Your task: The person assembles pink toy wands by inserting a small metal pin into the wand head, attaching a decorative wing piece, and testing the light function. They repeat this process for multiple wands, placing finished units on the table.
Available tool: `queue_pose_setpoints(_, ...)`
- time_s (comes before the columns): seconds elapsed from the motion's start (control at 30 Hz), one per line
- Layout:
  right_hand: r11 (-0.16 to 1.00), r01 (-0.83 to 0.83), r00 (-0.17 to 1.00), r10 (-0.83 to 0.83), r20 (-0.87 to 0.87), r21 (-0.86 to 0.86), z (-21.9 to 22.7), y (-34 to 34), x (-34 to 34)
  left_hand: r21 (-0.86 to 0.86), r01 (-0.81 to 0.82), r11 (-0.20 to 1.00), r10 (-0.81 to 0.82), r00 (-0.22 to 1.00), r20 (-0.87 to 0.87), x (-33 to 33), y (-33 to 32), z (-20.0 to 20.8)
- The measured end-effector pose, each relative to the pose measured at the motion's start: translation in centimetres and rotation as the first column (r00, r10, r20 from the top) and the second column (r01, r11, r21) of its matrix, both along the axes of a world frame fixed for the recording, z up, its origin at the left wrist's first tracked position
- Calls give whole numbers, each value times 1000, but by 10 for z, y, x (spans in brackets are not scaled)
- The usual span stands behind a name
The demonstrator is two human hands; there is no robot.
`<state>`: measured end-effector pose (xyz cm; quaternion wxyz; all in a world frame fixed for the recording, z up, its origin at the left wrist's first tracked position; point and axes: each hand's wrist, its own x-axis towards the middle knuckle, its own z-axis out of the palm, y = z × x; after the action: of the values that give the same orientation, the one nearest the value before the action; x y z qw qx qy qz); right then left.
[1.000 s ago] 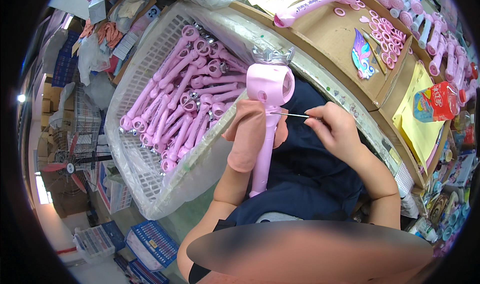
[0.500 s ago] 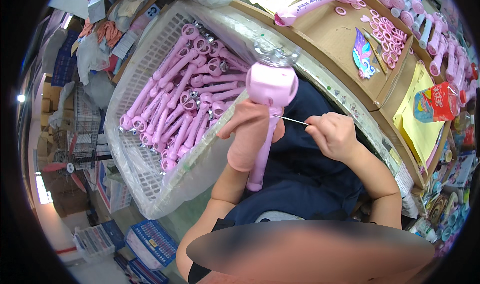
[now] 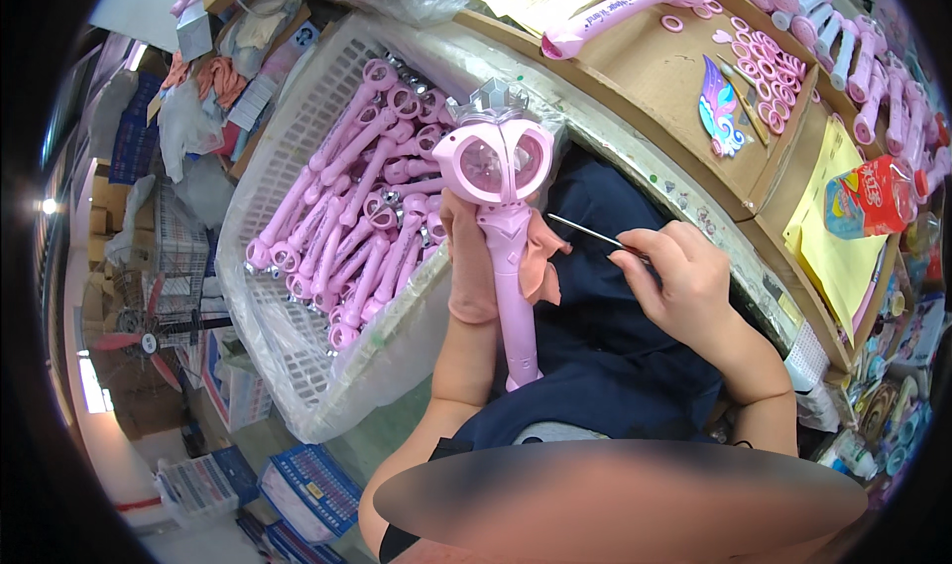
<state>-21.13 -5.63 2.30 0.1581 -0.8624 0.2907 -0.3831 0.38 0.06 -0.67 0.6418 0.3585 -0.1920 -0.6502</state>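
The left hand (image 3: pixel 468 266) is gripping a pink plastic wand (image 3: pixel 509 256), silver crown (image 3: pixel 493 100) already on, the right hand (image 3: pixel 682 276) pinching a slim metal tool (image 3: pixel 589 232) apart, remaining work unclear.

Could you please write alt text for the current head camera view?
A left hand covered in peach cloth holds a pink toy wand topped with a silver crown, while the bare right hand holds a thin metal tool beside it. At left, a white basket holds many similar wands.
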Motion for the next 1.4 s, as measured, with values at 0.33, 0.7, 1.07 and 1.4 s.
queue_pose_setpoints(0.33,987,-76,994,64,-88,-139,-3,-7,9,94,-200,975,171,952,252,-14,0,-1)
queue_pose_setpoints(0.7,909,-138,990,123,63,394,-42,-14,10,-2,97,995,76,-768,636,-6,10,-14)
queue_pose_setpoints(1.07,937,7,999,8,-41,349,-28,2,10,110,2,994,-82,680,729,9,9,-6)
queue_pose_setpoints(1.4,997,7,1000,-6,-19,82,-10,1,22,200,-30,979,-116,725,679,1,11,-11)
